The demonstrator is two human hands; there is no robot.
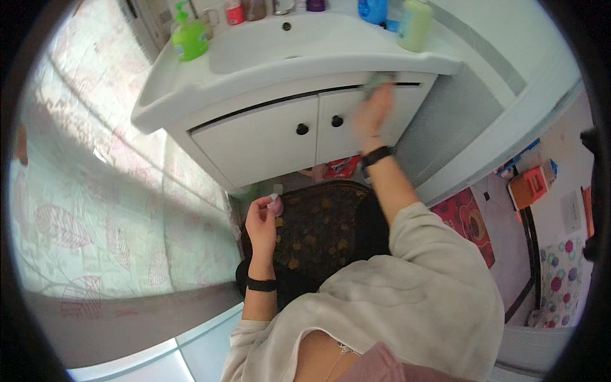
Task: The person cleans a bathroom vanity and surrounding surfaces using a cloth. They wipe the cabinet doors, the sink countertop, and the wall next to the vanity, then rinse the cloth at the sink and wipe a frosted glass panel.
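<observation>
Blurred by motion, my right hand (374,113) presses a greenish cloth or sponge (376,82) to the top of the white cabinet's right door (353,136), just under the washbasin rim. My left hand (260,231) is low in front of the cabinet, fingers curled around a small pinkish object with a white top (276,206), perhaps a spray bottle. Most of that object is hidden by the fingers. Two round black knobs sit near the middle of the doors, the right knob (337,121) close to my right wrist. The white washbasin (258,52) spans the cabinet top.
On the basin stand a green pump bottle (190,42), a pale green bottle (414,28) and a blue bottle (372,10). A leaf-patterned curtain (105,210) hangs at left. Below lies a dark patterned mat (315,224), with a red packet (342,167) under the cabinet.
</observation>
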